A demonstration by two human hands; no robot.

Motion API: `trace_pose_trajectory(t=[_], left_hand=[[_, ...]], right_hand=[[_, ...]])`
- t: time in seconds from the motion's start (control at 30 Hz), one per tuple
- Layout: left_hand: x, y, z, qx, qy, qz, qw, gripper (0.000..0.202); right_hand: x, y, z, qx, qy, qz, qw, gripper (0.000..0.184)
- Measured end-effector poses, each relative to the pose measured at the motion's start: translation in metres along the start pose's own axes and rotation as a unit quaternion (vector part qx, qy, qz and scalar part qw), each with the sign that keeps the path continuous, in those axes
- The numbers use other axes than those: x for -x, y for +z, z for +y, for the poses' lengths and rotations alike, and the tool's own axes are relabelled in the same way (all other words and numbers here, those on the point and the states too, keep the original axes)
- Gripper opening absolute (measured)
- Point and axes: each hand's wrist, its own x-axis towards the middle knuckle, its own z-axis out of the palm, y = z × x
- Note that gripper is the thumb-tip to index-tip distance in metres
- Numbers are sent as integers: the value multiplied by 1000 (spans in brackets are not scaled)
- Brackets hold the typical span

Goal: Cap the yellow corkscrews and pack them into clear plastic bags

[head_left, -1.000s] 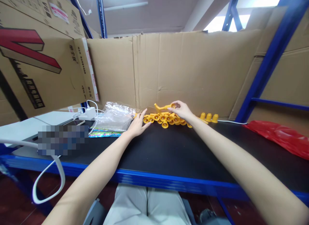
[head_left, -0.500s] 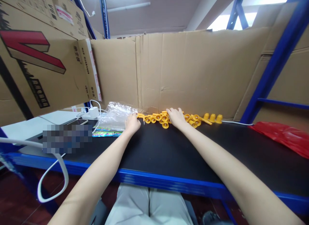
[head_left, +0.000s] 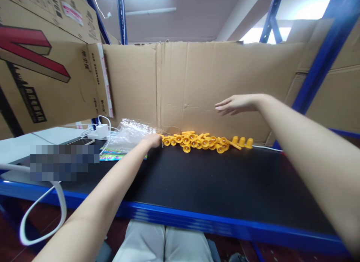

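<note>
A heap of small yellow plastic parts (head_left: 201,140) lies at the back of the black table (head_left: 213,183), against a cardboard wall. My left hand (head_left: 152,141) rests at the heap's left end, by a clear plastic bag (head_left: 131,135); its fingers are curled and what they hold, if anything, is hidden. My right hand (head_left: 236,104) hovers in the air above the heap's right side, fingers stretched out flat, holding nothing.
A cardboard wall (head_left: 197,85) closes the back. A large cardboard box (head_left: 42,63) overhangs the left. A white charger (head_left: 98,132) with cables and a phone (head_left: 80,142) lie at the left. Blue rack posts (head_left: 317,67) stand at the right. The table's blue front edge (head_left: 225,222) runs across.
My right hand has let go of the yellow heap and risen up and to the right, now open in the air. My left hand stays curled at the heap's left end.
</note>
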Motion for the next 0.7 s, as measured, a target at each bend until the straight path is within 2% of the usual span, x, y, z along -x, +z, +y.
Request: trace_pose_trajectory(t=[0.1,0.17,0.3,0.4,0.53,0.6,0.7], left_hand=[[-6,3,11,-25,8,-12,1000,44],[-10,5,15,-28,6,-14,999,43],[-16,7,16,-31,-3,-18,999,41],[-18,8,16,-34,-9,-25,999,44],[-19,8,18,-39,-4,-14,999,42],[-20,8,18,-41,0,-5,999,41],[-22,10,15,-42,8,4,999,41]], right_hand=[[12,-30,11,-28,27,20,999,39],[18,-43,24,-49,39,50,997,39],[23,-49,64,-82,82,108,987,35],[20,-39,101,-121,134,116,977,29],[11,-12,148,-153,188,123,962,23],[3,6,167,-102,190,144,966,25],[-12,36,188,30,156,179,971,32]])
